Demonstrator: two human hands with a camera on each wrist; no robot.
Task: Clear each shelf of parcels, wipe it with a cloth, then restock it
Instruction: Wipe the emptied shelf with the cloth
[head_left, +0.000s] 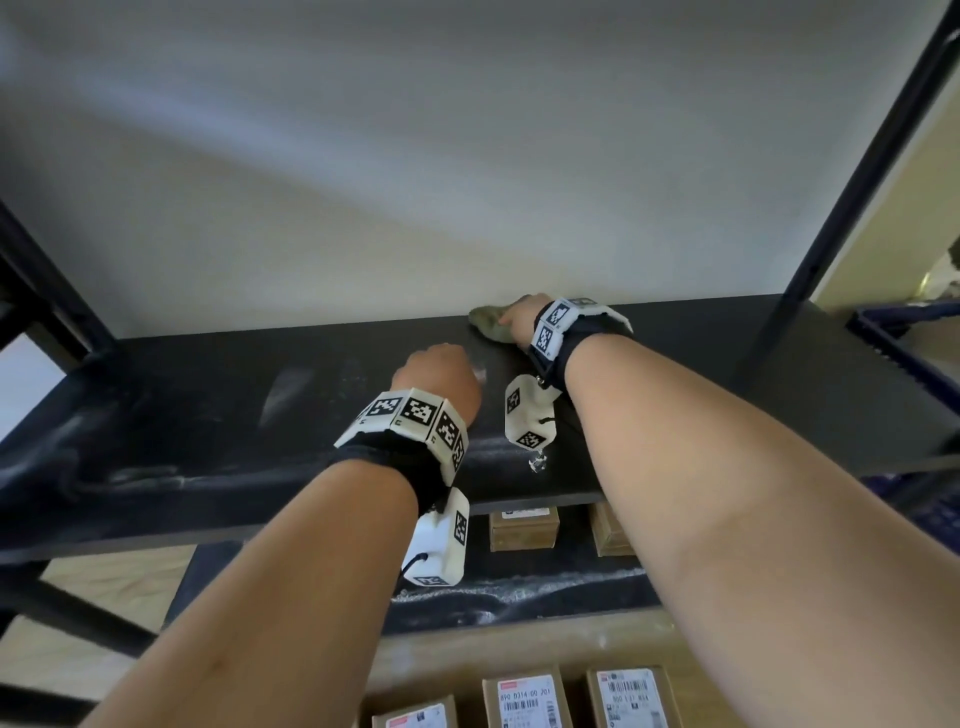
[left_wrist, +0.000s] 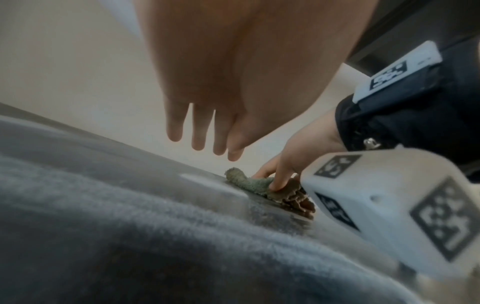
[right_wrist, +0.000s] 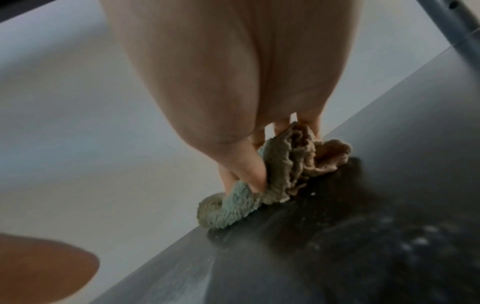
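The black shelf is bare of parcels and streaked with pale dust. My right hand is at the back of the shelf, by the wall, and grips a crumpled green cloth that lies on the board. In the right wrist view the thumb and fingers pinch the cloth against the shelf. My left hand hovers over the middle of the shelf, to the left of the right hand and nearer to me. In the left wrist view its fingers are straight, hold nothing and stay off the shelf.
A white wall backs the shelf. Black uprights stand at the right and the left. Brown parcels sit on the shelf below, and labelled boxes lie lower still. A blue crate is at the right.
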